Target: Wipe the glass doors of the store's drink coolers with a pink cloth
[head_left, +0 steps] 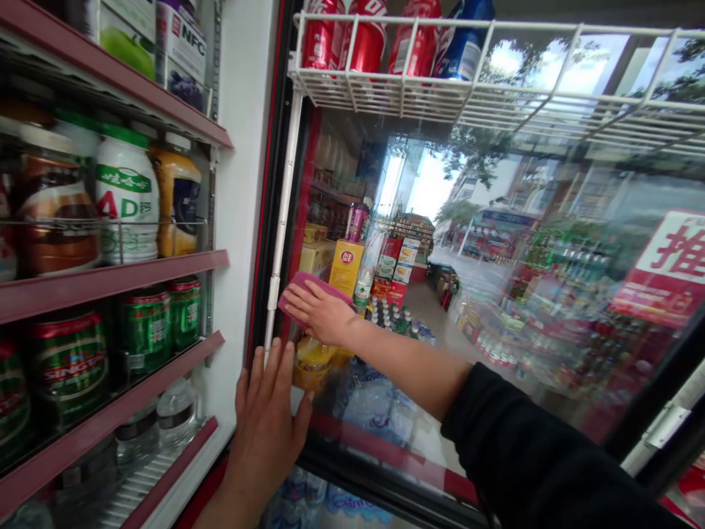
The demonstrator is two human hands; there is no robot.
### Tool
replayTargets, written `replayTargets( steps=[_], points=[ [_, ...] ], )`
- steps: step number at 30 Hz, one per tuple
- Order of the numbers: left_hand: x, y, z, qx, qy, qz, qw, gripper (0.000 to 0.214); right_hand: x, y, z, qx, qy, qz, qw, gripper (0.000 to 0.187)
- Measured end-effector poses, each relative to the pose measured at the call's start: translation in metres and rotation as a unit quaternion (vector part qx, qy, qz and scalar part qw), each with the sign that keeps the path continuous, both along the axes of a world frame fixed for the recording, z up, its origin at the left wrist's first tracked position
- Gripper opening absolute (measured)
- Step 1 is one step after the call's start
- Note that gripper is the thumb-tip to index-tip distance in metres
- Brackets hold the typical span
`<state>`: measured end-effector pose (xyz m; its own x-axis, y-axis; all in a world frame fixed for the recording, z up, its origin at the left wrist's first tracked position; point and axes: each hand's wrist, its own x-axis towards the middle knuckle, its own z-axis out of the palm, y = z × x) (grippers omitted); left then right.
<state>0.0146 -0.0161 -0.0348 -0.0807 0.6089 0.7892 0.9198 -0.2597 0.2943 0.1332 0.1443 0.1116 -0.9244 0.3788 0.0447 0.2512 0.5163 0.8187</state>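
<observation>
Across the broad transparent glass door (499,308) with its slim white upright rod (287,184), we appear to be mid-wipe. Our left hand (267,411) is spread, grasping nothing, near the rod; our right hand (322,312) lies flat over the thin pink cloth (337,292), against the pane beside the rod. The next stroke calls for even pressure.

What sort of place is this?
Probably a small shop: green cans and a white bottle stand on cooler shelves, and red cans sit in a wire rack on the glass door.
</observation>
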Motion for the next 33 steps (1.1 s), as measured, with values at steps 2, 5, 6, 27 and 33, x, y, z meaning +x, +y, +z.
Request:
replayTargets(
  steps=[2,5,6,27,33],
  points=[
    [0.007,0.001,0.002,-0.001,0.006,0.001,1.000,0.084,-0.012,0.002,-0.005,0.015,-0.015,-0.018,1.000,0.078],
    [0.021,0.000,0.008,0.003,0.011,0.004,1.000,0.082,-0.010,0.000,-0.010,0.028,-0.016,-0.030,0.999,0.078],
    [0.025,0.000,0.010,0.005,0.013,0.004,1.000,0.082,-0.004,-0.002,-0.012,0.029,-0.010,-0.027,0.999,0.078],
    [0.147,-0.069,0.014,-0.044,0.037,-0.107,0.993,0.087,0.354,-0.165,-0.053,-0.015,0.234,-0.124,0.964,0.080],
    [0.181,-0.078,0.020,-0.036,0.055,-0.128,0.990,0.085,0.439,-0.198,-0.061,0.038,0.303,-0.202,0.931,0.081]
  ],
)
